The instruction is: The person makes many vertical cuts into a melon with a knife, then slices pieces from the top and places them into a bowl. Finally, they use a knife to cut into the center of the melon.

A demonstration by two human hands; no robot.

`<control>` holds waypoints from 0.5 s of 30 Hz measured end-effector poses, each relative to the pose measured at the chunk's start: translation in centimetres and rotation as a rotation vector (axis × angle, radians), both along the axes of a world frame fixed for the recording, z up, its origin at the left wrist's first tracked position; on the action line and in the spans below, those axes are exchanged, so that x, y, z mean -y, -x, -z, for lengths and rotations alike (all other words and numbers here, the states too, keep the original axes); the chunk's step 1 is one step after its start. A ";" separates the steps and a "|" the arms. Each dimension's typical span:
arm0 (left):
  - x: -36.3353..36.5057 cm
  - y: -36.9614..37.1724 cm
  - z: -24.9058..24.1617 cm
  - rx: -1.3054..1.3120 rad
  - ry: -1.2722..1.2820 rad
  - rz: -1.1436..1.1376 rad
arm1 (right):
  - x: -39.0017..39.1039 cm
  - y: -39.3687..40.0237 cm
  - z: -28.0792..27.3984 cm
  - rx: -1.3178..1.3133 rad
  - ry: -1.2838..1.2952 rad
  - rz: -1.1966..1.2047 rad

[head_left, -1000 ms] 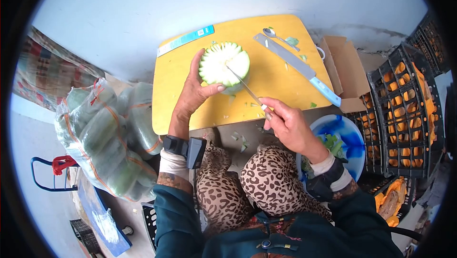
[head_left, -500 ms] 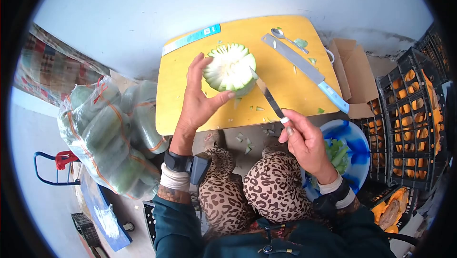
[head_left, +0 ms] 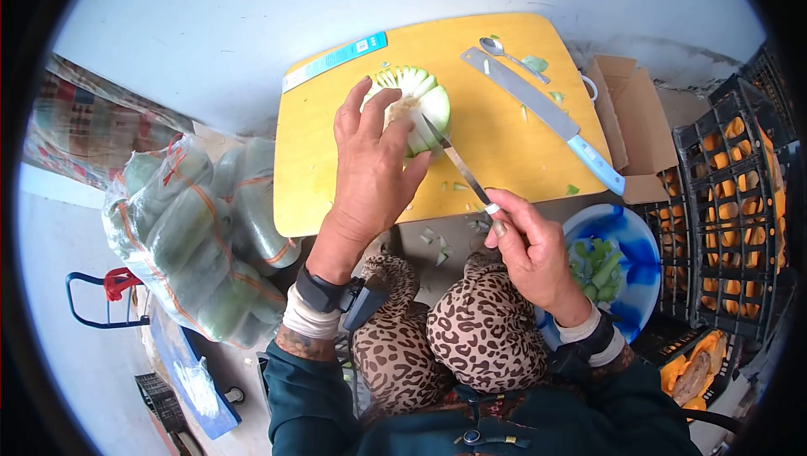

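Observation:
A pale-fleshed winter melon [head_left: 433, 109] with a green rind stands on the yellow table [head_left: 504, 153], petal-like notches carved round its rim. My left hand [head_left: 370, 158] lies across its left and near side, fingers spread over the cut face and thumb toward the lower right, hiding much of it. My right hand [head_left: 534, 254] grips the white handle of a small knife [head_left: 458, 162]. Its blade points up and left, the tip at the melon's right side. Small green and white parings lie around the melon.
Farther right on the table lie a large blue-handled knife [head_left: 538, 107] and a spoon [head_left: 504, 54]; a flat blue-and-white packet [head_left: 336, 61] is at the back left. A blue basin [head_left: 635, 275] holds green scraps. Beside it stand a cardboard box [head_left: 635, 120] and black crates [head_left: 727, 212]. Plastic-wrapped melons [head_left: 185, 237] are at left.
My left hand has moved from the melon's left side to over its cut face. The knife tip has shifted slightly left, and the view has tilted a little.

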State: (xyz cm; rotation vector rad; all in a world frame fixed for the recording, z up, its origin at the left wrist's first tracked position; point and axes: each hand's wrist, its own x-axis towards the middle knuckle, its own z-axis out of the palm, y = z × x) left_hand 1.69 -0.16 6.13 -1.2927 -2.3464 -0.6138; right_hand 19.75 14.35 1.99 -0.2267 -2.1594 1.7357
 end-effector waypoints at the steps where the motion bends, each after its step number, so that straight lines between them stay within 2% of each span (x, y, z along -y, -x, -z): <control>1: -0.2 -0.1 0.1 -0.001 -0.003 0.000 | -0.2 0.0 0.1 0.004 0.001 0.006; 9: 0.0 -0.1 0.4 0.022 -0.019 0.041 | -0.4 0.1 0.0 0.039 -0.015 0.012; 12: 0.1 -0.6 0.1 -0.091 -0.014 0.177 | -0.5 0.1 -0.1 0.046 -0.024 0.018; 15: 1.0 -0.5 0.7 -0.127 0.106 0.401 | -0.8 0.1 0.0 0.046 -0.020 0.017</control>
